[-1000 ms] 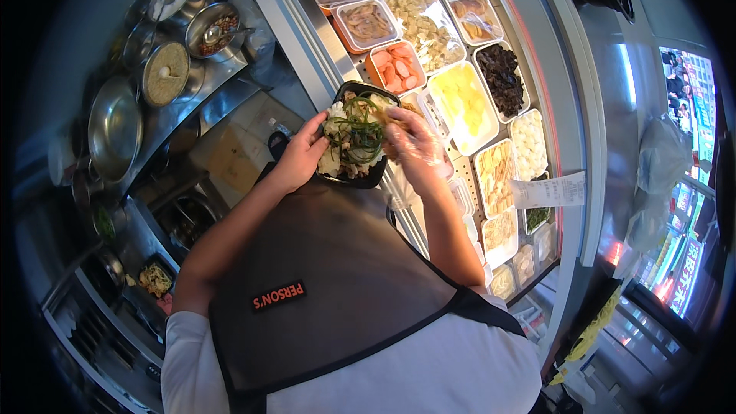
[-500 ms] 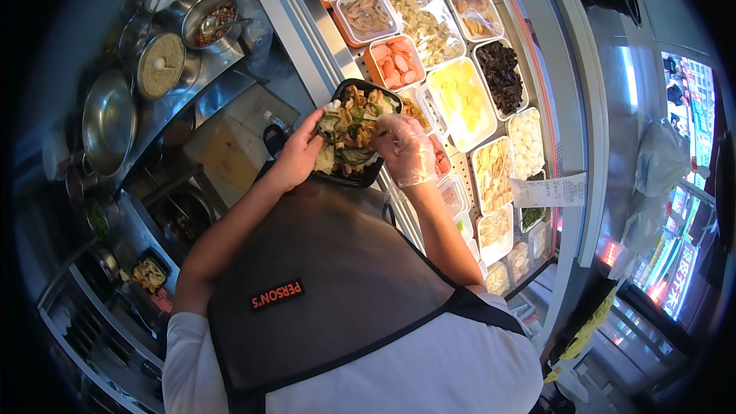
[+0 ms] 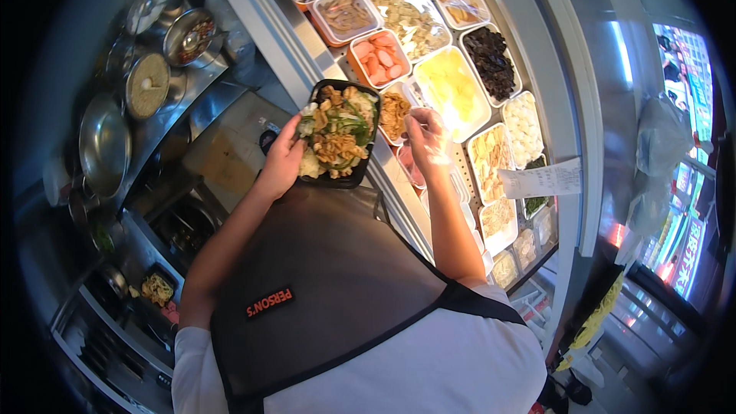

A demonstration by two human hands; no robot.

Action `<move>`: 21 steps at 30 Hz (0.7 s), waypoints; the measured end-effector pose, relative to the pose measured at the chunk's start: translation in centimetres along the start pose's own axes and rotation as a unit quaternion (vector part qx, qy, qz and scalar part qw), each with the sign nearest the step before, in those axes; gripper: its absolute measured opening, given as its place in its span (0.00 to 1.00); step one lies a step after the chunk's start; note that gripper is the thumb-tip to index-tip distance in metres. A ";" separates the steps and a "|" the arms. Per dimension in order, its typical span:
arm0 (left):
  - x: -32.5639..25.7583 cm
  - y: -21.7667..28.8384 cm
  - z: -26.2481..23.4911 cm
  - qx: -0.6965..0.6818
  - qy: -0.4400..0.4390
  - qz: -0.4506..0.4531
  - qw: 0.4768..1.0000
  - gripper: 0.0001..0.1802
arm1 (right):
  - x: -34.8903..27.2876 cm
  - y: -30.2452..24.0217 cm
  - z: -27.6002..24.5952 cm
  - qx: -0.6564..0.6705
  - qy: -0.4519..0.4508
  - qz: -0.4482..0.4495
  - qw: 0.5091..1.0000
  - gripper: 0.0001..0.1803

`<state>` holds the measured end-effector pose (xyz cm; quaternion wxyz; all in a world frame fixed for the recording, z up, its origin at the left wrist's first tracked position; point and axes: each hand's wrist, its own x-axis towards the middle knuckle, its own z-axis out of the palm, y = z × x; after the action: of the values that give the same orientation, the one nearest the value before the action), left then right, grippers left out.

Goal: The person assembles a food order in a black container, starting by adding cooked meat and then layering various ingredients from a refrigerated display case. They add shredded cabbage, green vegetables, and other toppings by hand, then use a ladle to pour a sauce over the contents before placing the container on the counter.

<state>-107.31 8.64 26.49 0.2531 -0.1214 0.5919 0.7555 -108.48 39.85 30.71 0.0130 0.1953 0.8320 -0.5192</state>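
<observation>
My left hand (image 3: pixel 282 161) grips the left side of a black plastic food tray (image 3: pixel 361 172), closed on its rim. The tray holds a mix of cooked food (image 3: pixel 337 130): greens, pale chunks and browned pieces. To the right of the tray is my right hand (image 3: pixel 426 139), its fingers curled together over the food counter; whether anything is pinched in them is hidden. A thin clear glove shows on it. Nearest to it are a tub of orange-brown shreds (image 3: pixel 394 113) and a white tub of yellow slices (image 3: pixel 452 92).
Several other tubs fill the counter, with pink-orange slices (image 3: pixel 379 58), black fungus (image 3: pixel 488 61) and white pieces (image 3: pixel 523 129). A paper slip (image 3: pixel 542 179) hangs at its right edge. On the left shelf stand metal bowls (image 3: pixel 105 144). Another filled black tray (image 3: pixel 158 290) sits lower left.
My right hand has moved off the tray to the right, over the tubs. More browned pieces now show on top of the food. My left hand still holds the tray, slightly further left.
</observation>
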 end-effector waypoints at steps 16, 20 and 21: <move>-0.3 1.2 0.7 -0.041 0.038 -0.025 0.998 0.31 | 7.3 10.6 4.6 -0.419 -0.251 -0.094 0.867 0.11; -0.1 1.6 0.6 -0.026 0.025 -0.023 0.999 0.32 | 7.0 10.7 3.9 -0.376 -0.234 -0.082 0.893 0.13; -0.3 1.2 0.3 -0.028 0.029 -0.029 0.999 0.33 | 6.4 9.3 3.9 -0.369 -0.214 -0.064 0.902 0.13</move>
<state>-107.67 8.65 27.66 0.2542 -0.1674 0.5740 0.7602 -111.99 42.00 19.47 0.2287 0.0067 0.9518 -0.2044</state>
